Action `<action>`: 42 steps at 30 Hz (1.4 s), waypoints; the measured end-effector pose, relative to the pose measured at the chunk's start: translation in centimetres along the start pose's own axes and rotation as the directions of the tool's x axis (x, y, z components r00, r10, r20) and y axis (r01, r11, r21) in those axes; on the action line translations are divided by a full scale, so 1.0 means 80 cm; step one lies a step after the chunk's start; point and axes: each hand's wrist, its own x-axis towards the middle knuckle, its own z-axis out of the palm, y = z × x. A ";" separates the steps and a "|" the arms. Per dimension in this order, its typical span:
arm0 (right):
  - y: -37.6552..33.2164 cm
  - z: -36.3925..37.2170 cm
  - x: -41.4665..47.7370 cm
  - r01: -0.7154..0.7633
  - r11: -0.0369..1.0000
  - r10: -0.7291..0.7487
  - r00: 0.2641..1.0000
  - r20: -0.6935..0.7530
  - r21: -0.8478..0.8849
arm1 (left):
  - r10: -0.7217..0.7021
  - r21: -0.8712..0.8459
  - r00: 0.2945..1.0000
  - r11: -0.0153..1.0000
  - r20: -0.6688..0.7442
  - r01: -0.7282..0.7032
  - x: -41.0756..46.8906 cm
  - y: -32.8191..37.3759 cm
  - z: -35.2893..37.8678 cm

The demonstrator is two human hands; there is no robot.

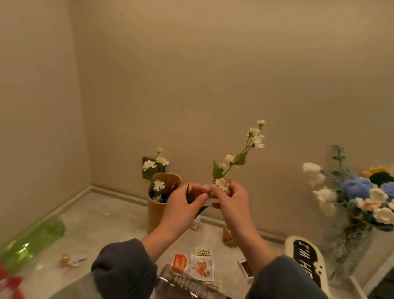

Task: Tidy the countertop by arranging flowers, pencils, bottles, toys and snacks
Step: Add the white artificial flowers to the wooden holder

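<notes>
On the counter [111, 224], a bouquet [370, 197] stands well right of the right hand [232, 200]. A bottle [29, 241] lies far left of the left hand [184, 203], with a cup [157, 213] just behind it. Both hands pinch a white-flowered sprig [241, 155] raised between them, with snack packets [195, 265] below.

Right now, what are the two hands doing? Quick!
Left hand: pinching the lower stem of the white flower sprig.
Right hand: gripping the same sprig.

Both forearms are raised and converge. Left hand [184, 202] and right hand [232, 199] meet at the fingertips, each pinching the sprig [240, 160].
</notes>
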 end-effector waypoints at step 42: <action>0.133 0.139 0.082 -0.222 0.975 0.213 0.943 0.255 0.004 | -0.306 0.117 0.877 0.921 -0.370 0.371 0.056 -0.127 -0.129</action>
